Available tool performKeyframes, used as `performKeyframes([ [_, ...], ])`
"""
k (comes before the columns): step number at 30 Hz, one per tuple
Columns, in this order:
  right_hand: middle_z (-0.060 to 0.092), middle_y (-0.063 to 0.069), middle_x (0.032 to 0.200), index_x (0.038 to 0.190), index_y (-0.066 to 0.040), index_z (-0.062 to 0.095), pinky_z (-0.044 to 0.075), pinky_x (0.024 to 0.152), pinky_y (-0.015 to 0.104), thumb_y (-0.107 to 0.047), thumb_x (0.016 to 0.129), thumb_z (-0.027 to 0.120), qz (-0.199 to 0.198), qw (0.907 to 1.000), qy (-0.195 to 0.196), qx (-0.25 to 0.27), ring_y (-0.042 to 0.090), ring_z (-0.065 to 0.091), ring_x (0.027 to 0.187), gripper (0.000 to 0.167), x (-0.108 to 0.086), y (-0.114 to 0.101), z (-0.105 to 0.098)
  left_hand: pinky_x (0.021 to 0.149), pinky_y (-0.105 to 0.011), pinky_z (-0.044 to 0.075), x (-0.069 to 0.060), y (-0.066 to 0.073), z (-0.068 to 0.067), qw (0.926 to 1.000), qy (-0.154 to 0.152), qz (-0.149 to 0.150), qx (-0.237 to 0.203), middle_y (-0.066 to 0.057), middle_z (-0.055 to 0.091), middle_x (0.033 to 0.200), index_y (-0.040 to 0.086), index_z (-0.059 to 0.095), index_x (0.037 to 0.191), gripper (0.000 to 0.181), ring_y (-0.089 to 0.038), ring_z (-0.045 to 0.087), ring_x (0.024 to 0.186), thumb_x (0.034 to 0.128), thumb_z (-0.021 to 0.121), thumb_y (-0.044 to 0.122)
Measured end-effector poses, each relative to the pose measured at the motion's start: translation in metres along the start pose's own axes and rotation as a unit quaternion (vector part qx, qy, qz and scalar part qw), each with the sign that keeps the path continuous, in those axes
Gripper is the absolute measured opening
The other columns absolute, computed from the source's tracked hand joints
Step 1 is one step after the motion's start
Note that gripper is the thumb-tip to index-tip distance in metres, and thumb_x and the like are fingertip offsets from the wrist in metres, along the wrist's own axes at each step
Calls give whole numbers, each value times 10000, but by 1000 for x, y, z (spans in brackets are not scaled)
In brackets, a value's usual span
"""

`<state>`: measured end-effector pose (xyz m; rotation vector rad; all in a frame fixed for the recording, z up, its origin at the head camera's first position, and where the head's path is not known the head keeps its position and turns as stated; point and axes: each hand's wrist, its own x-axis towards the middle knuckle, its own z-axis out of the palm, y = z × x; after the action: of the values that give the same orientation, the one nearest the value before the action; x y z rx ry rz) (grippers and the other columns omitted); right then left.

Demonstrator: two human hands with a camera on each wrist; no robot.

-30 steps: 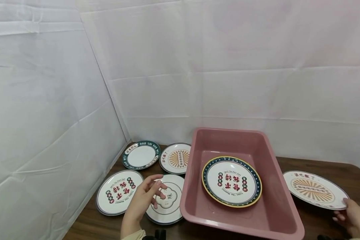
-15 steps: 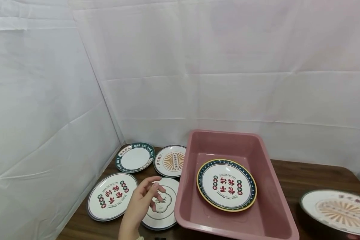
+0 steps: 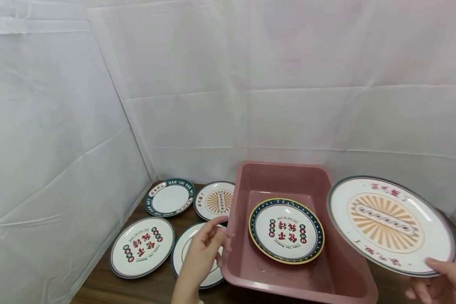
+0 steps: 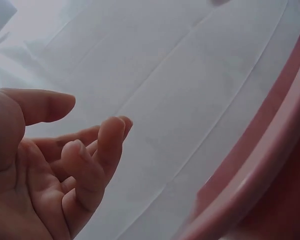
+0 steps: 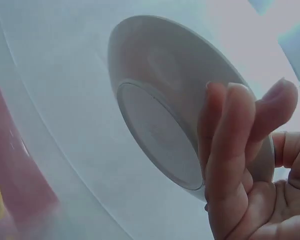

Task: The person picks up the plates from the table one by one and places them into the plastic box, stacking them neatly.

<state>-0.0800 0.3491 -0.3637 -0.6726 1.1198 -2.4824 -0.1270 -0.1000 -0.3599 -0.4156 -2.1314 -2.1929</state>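
My right hand (image 3: 440, 278) grips the near right rim of a white plate with an orange sunburst (image 3: 389, 223), thumb on top; the plate is raised and tilted over the right side of a pink basin (image 3: 296, 285). The right wrist view shows the plate's pale underside (image 5: 160, 135) with the fingers of my right hand (image 5: 240, 175) beneath. In the basin lies a plate with a dark green, yellow-edged rim (image 3: 286, 231). Beside the basin's left wall hovers my left hand (image 3: 203, 257), fingers loosely bent and empty, above a white plate (image 3: 180, 249); the left wrist view shows this hand (image 4: 55, 165) too.
Left of the basin, a plate with red characters (image 3: 142, 248), a green-rimmed plate (image 3: 170, 197) and another sunburst plate (image 3: 214, 200) lie on the dark wooden table (image 3: 98, 287). White cloth (image 3: 288, 84) hangs behind and at the left.
The sunburst plate in my right hand has risen from the table's right side and moved left toward the basin. My left hand has shifted right, close to the basin's wall.
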Motion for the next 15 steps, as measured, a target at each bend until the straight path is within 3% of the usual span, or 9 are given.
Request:
performKeyframes([
  [2, 657, 202, 797, 1233, -79, 501, 523, 660, 481, -50, 985, -21, -25, 9990, 318, -306, 302, 648, 631, 579, 10, 9, 15, 409, -220, 422, 0, 0, 10, 9997, -212, -71, 33, -151, 629, 928, 54, 504, 1286, 360, -119, 539, 563, 966, 500, 218],
  [4, 662, 200, 888, 1287, -140, 434, 523, 686, 470, -41, 981, -25, 262, 9994, 124, -202, 290, 649, 667, 560, 20, 18, 24, 403, -220, 419, -1, 0, 20, 9991, -407, -116, 31, -143, 634, 929, 61, 496, 1299, 374, -117, 513, 518, 971, 489, 240],
  [9, 662, 183, 899, 1337, -297, 268, 530, 651, 411, -66, 1011, 51, 744, 9965, 347, -159, 230, 642, 642, 455, 38, 42, 46, 399, -198, 396, 0, -2, 40, 9964, -782, -31, -337, -175, 630, 923, 20, 408, 1362, 415, -88, 517, 501, 998, 430, 218],
  [11, 663, 183, 911, 1333, -326, 282, 530, 636, 388, -94, 1022, 79, 1002, 9940, 443, -45, 198, 637, 631, 437, 42, 48, 52, 405, -192, 396, 0, -3, 45, 9957, -777, -29, -511, -176, 605, 913, 14, 345, 1399, 442, -83, 539, 546, 1006, 405, 207],
  [15, 666, 190, 918, 1317, -322, 458, 518, 592, 306, -133, 1032, 108, 1410, 9886, 499, 196, 172, 632, 641, 489, 46, 52, 60, 430, -195, 408, 1, -3, 47, 9975, -416, -166, -541, -97, 539, 915, 42, 266, 1443, 492, -98, 523, 634, 1010, 381, 248],
])
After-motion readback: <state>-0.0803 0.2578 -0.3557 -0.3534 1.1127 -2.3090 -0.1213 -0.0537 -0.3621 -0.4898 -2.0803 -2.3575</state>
